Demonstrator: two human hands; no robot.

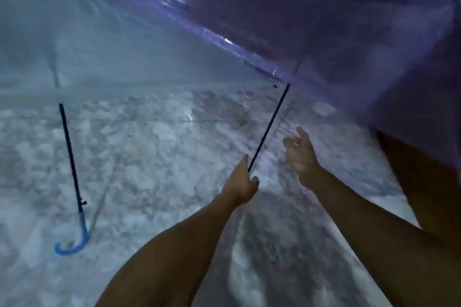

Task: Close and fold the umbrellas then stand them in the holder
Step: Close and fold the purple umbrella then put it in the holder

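Observation:
An open purple umbrella [311, 20] fills the upper right, its translucent canopy tilted toward me. Its thin dark shaft [270, 124] runs down from the canopy to my left hand [242, 183], which grips the lower end; the handle is hidden in the fist. My right hand [300, 154] hovers just right of the shaft, fingers spread, holding nothing. A second open umbrella with a pale translucent canopy [62, 32] lies at the left. Its dark shaft [71, 154] ends in a blue hooked handle [74, 242] resting on the floor.
The floor [154, 147] is pale mottled marble with thin seams. A brown wooden surface [429, 182] stands at the right edge, partly behind the purple canopy. No umbrella holder shows in this view.

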